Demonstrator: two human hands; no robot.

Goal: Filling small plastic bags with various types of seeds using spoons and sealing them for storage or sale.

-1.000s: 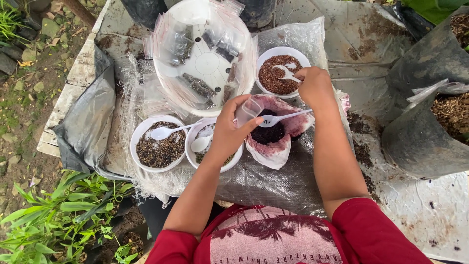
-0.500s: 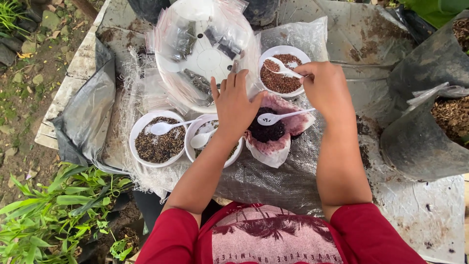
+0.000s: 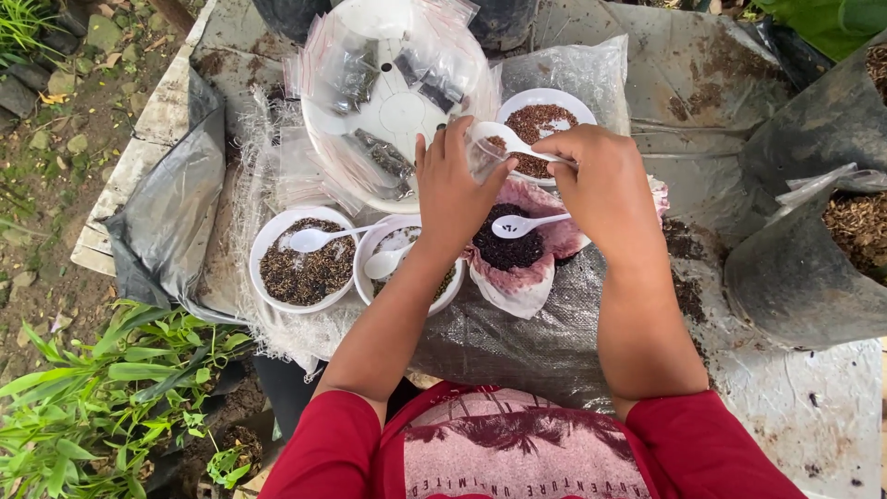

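Note:
My left hand [image 3: 455, 189] holds a small clear plastic bag [image 3: 480, 159] up by its mouth. My right hand [image 3: 601, 180] grips a white plastic spoon [image 3: 504, 139] carrying reddish-brown seeds, its bowl right at the bag's opening. Just behind the hands stands a white bowl of reddish-brown seeds [image 3: 545, 120]. Below the hands a pink-lined bag of black seeds [image 3: 513, 249] holds another white spoon [image 3: 522, 224].
Two white bowls of dark mixed seeds [image 3: 305, 263] [image 3: 402, 263], each with a spoon, stand at the left. A large clear bowl of filled small bags [image 3: 393, 102] is behind. Black grow bags of soil [image 3: 822, 249] are at the right. Plants [image 3: 102, 407] grow lower left.
My right hand lifted the spoon with seeds out of the reddish-brown bowl and brought it to the small bag. My left hand rose and moved back with the bag.

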